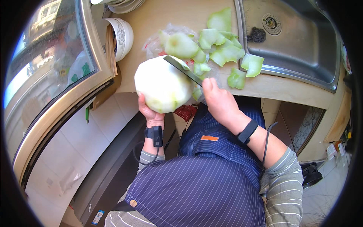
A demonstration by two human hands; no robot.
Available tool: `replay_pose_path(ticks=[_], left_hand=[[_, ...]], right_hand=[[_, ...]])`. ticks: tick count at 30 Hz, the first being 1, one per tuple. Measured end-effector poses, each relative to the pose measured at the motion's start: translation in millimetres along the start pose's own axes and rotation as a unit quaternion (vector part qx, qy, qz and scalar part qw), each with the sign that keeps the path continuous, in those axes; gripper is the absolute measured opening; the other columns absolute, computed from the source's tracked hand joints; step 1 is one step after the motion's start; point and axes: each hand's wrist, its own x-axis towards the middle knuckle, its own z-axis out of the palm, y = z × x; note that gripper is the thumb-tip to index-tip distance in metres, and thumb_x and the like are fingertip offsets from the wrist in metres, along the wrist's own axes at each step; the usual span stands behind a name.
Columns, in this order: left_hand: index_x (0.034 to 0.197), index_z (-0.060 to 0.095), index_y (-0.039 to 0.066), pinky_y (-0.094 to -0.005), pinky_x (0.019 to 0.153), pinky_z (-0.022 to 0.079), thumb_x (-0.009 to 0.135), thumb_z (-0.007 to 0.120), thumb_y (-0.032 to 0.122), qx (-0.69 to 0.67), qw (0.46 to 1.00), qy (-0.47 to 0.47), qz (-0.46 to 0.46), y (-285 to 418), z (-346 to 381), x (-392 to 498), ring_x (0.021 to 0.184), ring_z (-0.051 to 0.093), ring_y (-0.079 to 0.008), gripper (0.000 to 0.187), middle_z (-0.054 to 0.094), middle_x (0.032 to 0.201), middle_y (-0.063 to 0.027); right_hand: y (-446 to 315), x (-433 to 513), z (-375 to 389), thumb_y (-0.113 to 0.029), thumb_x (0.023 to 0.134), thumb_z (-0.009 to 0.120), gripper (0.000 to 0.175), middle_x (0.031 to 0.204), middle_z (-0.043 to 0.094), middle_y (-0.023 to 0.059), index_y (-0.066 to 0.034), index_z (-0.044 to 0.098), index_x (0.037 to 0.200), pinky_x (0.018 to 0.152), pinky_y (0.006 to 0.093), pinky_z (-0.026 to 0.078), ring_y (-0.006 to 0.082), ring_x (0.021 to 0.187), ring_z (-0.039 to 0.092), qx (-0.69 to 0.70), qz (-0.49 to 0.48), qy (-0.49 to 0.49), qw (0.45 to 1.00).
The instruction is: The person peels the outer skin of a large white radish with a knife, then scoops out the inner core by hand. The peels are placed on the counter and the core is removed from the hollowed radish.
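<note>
A large, mostly peeled winter melon (161,83) shows pale white flesh with green traces low on its side. My left hand (149,109) cups it from below and the left, with part of the hand hidden behind it. In my right hand (219,100) is a knife (183,70), its blade lying across the melon's upper right side. A slice of green rind (181,63) sits along the blade; whether it is still attached I cannot tell. Several pale green rind pieces (227,54) lie on the counter (144,17), some over a crumpled clear plastic bag (154,42).
At right is a stainless steel sink (292,54) with a dark scrubber (257,35) near its drain. One rind piece (253,64) overhangs the sink's rim. White bowls (124,38) stand by the window frame (96,42) on the left. A dark appliance (113,167) stands below.
</note>
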Motion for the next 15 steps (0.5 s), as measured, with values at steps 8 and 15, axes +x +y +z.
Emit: replay_pose_path(ticks=[8,15], left_hand=[[0.155,0.042,0.005,-0.0525,0.119,0.039,0.091,0.079,0.030,-0.010,0.992,0.006,-0.122,15,22,-13,0.138,0.053,-0.0322,0.078,0.055,0.150,-0.0134],[0.155,0.043,0.007,-0.0566,0.119,0.039,0.097,0.075,0.035,-0.058,0.987,0.033,-0.148,36,66,-11,0.142,0.050,-0.0333,0.072,0.053,0.154,-0.0144]], right_hand=[[37,-12,27,0.007,0.085,0.058,0.034,0.106,0.057,0.0225,-0.0009,0.043,0.114,0.061,0.0514,0.058,0.0412,0.072,0.070,0.058,-0.005,0.009,0.998],[40,-16,33,0.008,0.082,0.059,0.039,0.106,0.057,0.0235,0.0002,0.043,0.116,0.063,0.0519,0.058,0.0427,0.075,0.070,0.067,-0.014,-0.004,0.998]])
